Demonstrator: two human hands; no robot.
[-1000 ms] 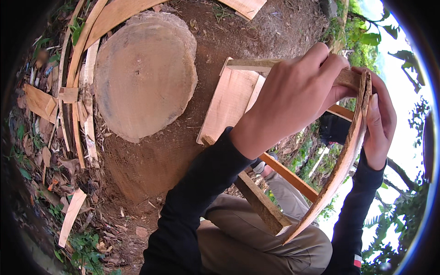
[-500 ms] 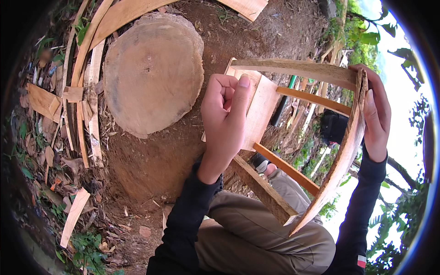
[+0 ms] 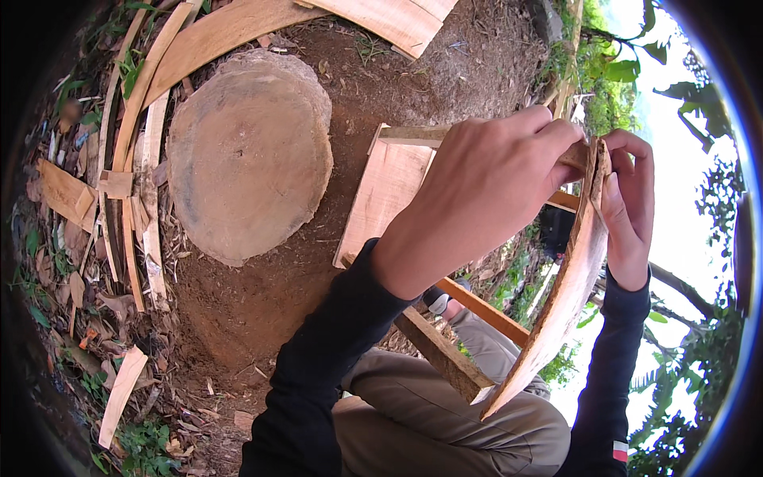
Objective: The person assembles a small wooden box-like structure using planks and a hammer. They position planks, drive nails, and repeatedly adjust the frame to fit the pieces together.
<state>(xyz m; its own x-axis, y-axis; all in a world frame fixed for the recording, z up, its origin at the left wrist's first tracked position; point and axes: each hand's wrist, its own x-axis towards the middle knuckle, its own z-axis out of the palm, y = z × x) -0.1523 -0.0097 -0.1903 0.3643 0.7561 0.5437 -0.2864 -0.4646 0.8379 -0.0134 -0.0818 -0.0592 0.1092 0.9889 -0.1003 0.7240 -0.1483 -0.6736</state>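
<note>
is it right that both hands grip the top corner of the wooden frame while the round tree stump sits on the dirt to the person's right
Not quite. The head view shows the tree stump to the person's left, not right. The left hand and right hand do grip the wooden frame at its top corner.

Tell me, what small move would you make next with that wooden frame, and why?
Probably press the top slat snug against the right-hand board at their corner. The left hand grips the slat's end right there, while the right hand holds the board's upper edge from the outside. Whether the joint is already tight is hidden behind the fingers, so this is a guess.
</note>
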